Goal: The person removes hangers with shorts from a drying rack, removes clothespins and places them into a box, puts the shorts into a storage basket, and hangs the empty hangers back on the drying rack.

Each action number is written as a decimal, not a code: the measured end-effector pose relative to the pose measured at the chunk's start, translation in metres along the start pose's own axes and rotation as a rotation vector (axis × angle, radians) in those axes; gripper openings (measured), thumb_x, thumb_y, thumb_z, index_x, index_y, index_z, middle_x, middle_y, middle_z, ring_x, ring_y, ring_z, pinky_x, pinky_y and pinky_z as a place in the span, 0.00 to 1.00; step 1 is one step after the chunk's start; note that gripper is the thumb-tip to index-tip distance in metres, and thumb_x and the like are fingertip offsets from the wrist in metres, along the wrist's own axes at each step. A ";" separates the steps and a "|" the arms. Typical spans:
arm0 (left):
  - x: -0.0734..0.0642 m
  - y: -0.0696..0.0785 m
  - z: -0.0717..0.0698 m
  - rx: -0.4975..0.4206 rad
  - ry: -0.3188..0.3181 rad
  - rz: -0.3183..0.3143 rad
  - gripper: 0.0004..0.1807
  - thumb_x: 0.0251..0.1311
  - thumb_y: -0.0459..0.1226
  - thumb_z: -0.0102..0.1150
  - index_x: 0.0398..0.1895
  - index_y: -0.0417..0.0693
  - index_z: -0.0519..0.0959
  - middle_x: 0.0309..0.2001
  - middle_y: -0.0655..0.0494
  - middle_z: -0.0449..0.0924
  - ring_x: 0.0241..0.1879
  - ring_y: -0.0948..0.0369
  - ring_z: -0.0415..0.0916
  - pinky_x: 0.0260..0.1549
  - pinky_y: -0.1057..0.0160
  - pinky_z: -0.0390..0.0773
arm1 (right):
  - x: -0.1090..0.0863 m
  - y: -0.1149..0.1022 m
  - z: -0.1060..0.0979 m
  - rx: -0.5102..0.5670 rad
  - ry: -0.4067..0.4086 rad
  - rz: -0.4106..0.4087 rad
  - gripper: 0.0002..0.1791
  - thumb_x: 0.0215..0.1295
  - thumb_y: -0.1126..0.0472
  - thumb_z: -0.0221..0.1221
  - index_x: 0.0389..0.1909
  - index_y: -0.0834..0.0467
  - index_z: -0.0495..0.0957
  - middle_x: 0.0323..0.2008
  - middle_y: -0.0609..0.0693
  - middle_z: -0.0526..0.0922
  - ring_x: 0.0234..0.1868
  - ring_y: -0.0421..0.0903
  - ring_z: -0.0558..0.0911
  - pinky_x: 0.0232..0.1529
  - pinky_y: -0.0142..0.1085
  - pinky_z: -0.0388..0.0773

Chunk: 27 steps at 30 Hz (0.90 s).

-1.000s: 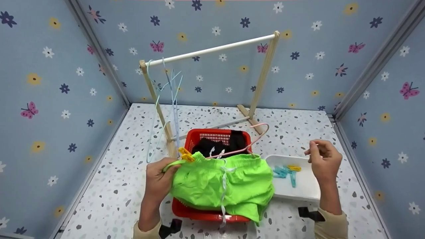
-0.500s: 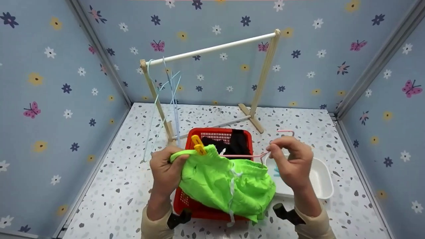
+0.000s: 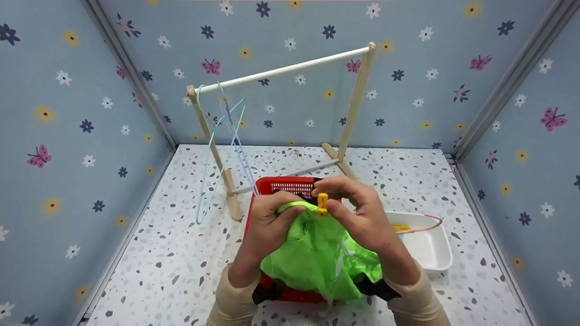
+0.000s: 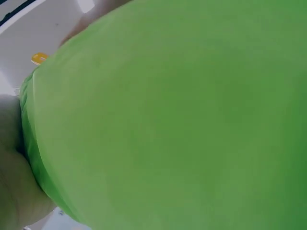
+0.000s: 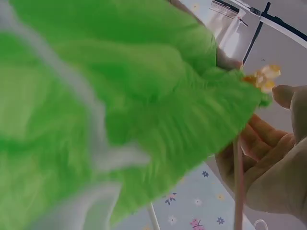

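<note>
Bright green shorts with a white drawstring hang over the red basket. My left hand pinches one end of their waistband. A yellow clothespin is clipped on the waistband just beyond those fingers. My right hand is at the clothespin, its thumb close to or touching it and the bent fingers apart from the thumb. A pink hanger runs by the shorts in the right wrist view; its hook shows over the white tray. Green cloth fills most of the left wrist view.
Behind the basket stands a wooden rack with a white rail. Pale blue and green hangers hang at its left end. Another yellow clothespin lies in the tray. Flowered walls enclose the speckled table.
My right hand has come left from above the tray to the clothespin. My left hand, pinching the waistband, has shifted right and up with the shorts. The hanger's hook has swung right over the tray.
</note>
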<state>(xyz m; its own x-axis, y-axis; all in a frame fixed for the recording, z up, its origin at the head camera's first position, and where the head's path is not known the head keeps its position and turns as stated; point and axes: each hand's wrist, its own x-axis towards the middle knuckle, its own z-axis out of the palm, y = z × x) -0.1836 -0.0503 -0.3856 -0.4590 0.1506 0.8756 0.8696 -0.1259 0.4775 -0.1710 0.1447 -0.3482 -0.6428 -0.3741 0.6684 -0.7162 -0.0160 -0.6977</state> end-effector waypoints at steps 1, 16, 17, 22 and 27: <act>-0.001 -0.003 0.002 0.001 -0.003 -0.021 0.14 0.66 0.41 0.58 0.32 0.38 0.82 0.27 0.49 0.82 0.24 0.57 0.78 0.24 0.64 0.77 | 0.000 0.001 0.000 0.007 -0.002 -0.006 0.23 0.73 0.48 0.52 0.48 0.65 0.78 0.40 0.55 0.83 0.35 0.46 0.79 0.34 0.35 0.76; -0.014 -0.041 0.011 -0.049 0.014 -0.213 0.12 0.63 0.39 0.60 0.31 0.36 0.81 0.24 0.47 0.77 0.22 0.64 0.69 0.22 0.67 0.70 | -0.003 0.029 -0.001 -0.028 0.167 0.024 0.13 0.56 0.77 0.63 0.42 0.65 0.80 0.31 0.54 0.81 0.30 0.46 0.80 0.33 0.35 0.77; -0.015 -0.042 0.011 -0.051 0.012 -0.222 0.11 0.63 0.37 0.60 0.31 0.36 0.81 0.23 0.47 0.77 0.22 0.64 0.69 0.22 0.67 0.69 | -0.003 0.031 -0.002 -0.011 0.166 0.028 0.12 0.56 0.77 0.64 0.41 0.66 0.80 0.31 0.54 0.81 0.30 0.46 0.80 0.33 0.35 0.77; -0.020 -0.047 0.010 -0.041 0.003 -0.292 0.05 0.61 0.29 0.60 0.30 0.32 0.80 0.24 0.44 0.75 0.24 0.65 0.69 0.23 0.68 0.69 | -0.007 0.040 -0.003 0.104 0.198 0.088 0.08 0.55 0.76 0.65 0.37 0.69 0.80 0.31 0.55 0.82 0.33 0.45 0.80 0.37 0.35 0.76; -0.018 -0.048 0.010 -0.029 -0.015 -0.343 0.03 0.59 0.24 0.59 0.31 0.28 0.78 0.25 0.40 0.76 0.25 0.66 0.69 0.25 0.69 0.70 | -0.010 0.049 -0.003 0.224 0.245 0.131 0.06 0.56 0.76 0.65 0.31 0.63 0.82 0.31 0.52 0.82 0.34 0.45 0.80 0.39 0.34 0.76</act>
<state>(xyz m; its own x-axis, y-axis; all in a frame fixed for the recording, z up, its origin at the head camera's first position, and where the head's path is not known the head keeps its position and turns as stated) -0.2149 -0.0370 -0.4247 -0.7209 0.2035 0.6625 0.6594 -0.0927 0.7460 -0.2003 0.1508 -0.3881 -0.7909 -0.1537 0.5924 -0.5631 -0.1961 -0.8028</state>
